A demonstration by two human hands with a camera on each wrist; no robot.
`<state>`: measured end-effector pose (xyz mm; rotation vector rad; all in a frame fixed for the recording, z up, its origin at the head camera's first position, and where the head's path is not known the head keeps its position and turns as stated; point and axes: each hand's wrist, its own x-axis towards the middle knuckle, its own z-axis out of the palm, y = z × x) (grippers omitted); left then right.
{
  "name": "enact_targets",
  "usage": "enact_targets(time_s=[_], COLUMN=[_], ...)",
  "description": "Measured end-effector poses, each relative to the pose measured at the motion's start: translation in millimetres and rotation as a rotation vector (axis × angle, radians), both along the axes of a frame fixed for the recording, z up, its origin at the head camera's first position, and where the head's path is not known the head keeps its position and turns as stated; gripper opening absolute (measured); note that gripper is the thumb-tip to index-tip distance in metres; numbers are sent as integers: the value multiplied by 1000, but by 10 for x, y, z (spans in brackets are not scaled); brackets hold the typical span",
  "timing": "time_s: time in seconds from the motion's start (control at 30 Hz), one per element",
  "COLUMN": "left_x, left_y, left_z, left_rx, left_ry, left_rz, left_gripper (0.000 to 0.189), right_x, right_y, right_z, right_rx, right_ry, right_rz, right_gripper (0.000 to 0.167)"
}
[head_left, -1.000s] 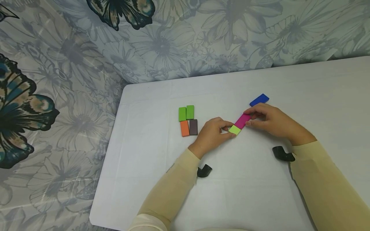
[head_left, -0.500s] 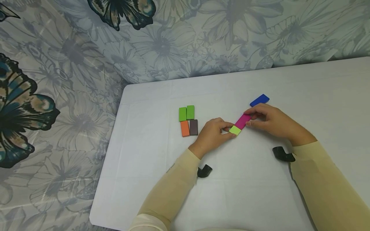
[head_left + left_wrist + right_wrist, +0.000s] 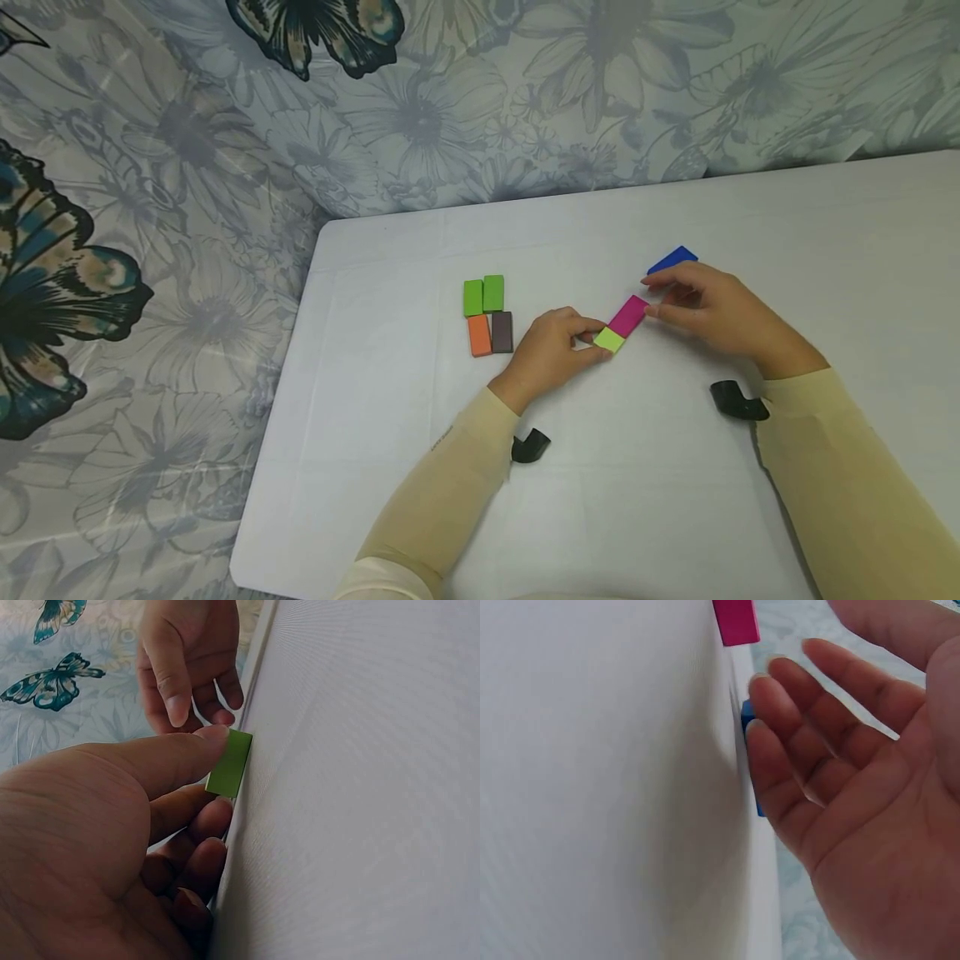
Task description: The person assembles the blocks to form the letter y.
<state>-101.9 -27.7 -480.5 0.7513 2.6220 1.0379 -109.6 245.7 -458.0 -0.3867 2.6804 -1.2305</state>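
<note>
My left hand [image 3: 553, 348] pinches a lime green block [image 3: 610, 339] between thumb and index finger on the white table. End to end with it lies a magenta block [image 3: 627, 316], the two forming a slanted line. My right hand [image 3: 708, 310] is just off the magenta block's far end, fingers spread and holding nothing. In the right wrist view its relaxed fingers [image 3: 787, 750] show with a gap to the magenta block [image 3: 737, 621]. Beyond that hand lies a blue block [image 3: 672, 259], partly hidden by the fingers.
Left of my left hand, two green blocks [image 3: 483, 295] lie above an orange block [image 3: 479, 335] and a dark brown block [image 3: 502, 332], grouped closely. The white table [image 3: 375, 400] meets a flower-patterned wall covering [image 3: 465, 108] at its back edge.
My right hand has let go of the magenta block, its fingers parting and shifting slightly up and right over the blue block. My left hand keeps its pinch on the lime green block.
</note>
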Motion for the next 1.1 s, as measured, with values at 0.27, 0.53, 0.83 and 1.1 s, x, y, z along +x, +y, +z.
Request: enact_targets(time_s=[0.27, 0.53, 0.83, 1.1], left_x=[-16, -14, -11, -22], left_y=[4, 3, 3, -11], left_z=[-25, -14, -9, -15], left_rx=[8, 2, -1, 3], left_ry=[7, -7, -8, -10], left_rz=[-2, 5, 1, 4], left_gripper=[36, 37, 37, 38], right_x=[-32, -117, -292, -330], right_y=[41, 116, 270, 314], right_z=[38, 88, -18, -239], right_rx=[-104, -102, -23, -20], right_ry=[75, 115, -41, -4], right_rz=[-53, -168, -333, -314], right_gripper=[37, 47, 71, 69])
